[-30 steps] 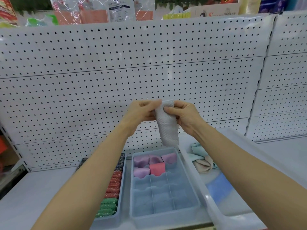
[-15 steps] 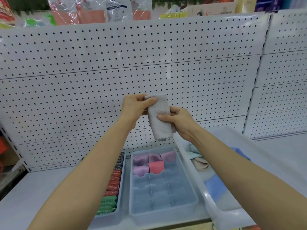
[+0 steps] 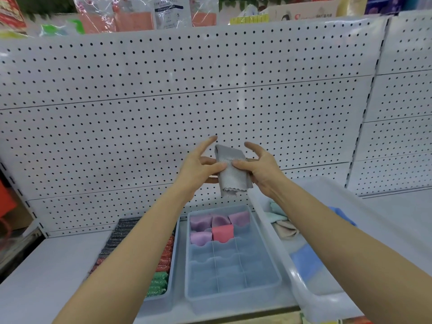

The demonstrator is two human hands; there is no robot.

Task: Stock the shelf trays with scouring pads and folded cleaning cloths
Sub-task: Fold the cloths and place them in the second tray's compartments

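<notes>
A grey cleaning cloth (image 3: 231,175), folded small, is held up in front of the pegboard between both hands. My left hand (image 3: 198,168) pinches its left side with thumb and fingers, index finger stretched upward. My right hand (image 3: 259,168) pinches its right side with the thumb. Below stands a blue divided tray (image 3: 266,272) with purple cloths (image 3: 201,223) and one pink cloth (image 3: 223,232) in its back compartments. Left of it, a narrow tray (image 3: 171,265) holds a row of scouring pads (image 3: 161,277), partly hidden by my left forearm.
A white bin (image 3: 311,298) on the right holds loose teal, beige and blue cloths (image 3: 284,226). The white pegboard wall (image 3: 163,113) rises behind the shelf. Packaged goods (image 3: 135,17) sit on the shelf above.
The long hanging cloth has been folded shorter into a compact piece. Both hands dropped a little, and my left index finger has lifted off the cloth.
</notes>
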